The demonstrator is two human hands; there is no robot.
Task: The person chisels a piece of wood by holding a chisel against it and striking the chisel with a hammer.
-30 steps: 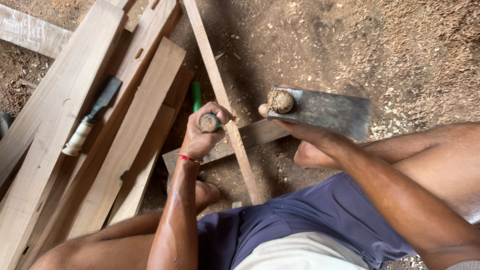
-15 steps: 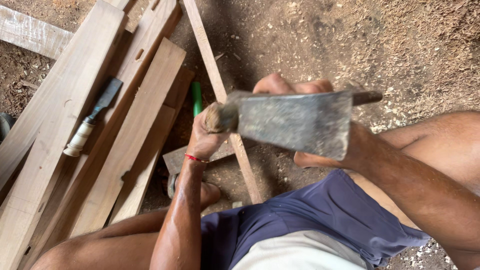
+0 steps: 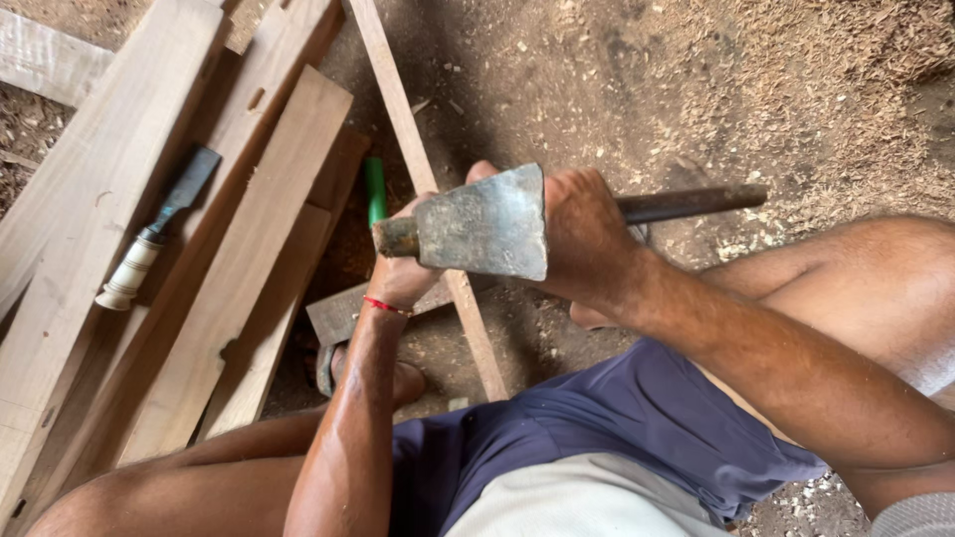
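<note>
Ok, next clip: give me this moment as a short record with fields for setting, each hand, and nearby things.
setting: dirt ground strewn with wood shavings, person seated
right hand: grips a hatchet by its dark handle, blade flat toward the camera
left hand: wrapped around a green-handled tool on a narrow wooden strip
nearby: planks; chisel with pale handle lying on them
</note>
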